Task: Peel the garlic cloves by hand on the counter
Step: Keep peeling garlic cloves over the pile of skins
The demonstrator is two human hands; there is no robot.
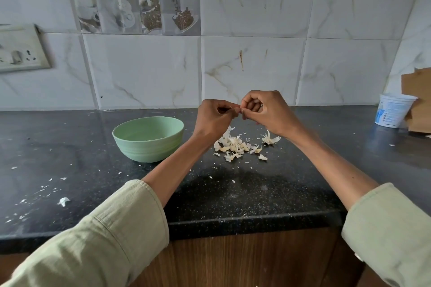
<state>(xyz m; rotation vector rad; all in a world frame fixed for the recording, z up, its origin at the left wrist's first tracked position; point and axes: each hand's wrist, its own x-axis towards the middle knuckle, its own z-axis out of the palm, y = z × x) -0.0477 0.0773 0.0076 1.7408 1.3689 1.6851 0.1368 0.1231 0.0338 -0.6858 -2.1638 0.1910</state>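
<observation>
Garlic clove barely visible, pinched between both hands' fingertips, raised above the counter (256,193). Left hand (215,116) and right hand (265,112) curled, knuckles up, fingertips meeting. Peel pile (235,144) lies directly beneath. Green bowl (148,138) left of it; white tub (394,109) far right, well apart.

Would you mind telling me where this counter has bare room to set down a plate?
Bare counter lies between the peel pile and the white tub, and left of the green bowl, apart from small flakes. It is crowded under both hands, where peels are heaped.
</observation>
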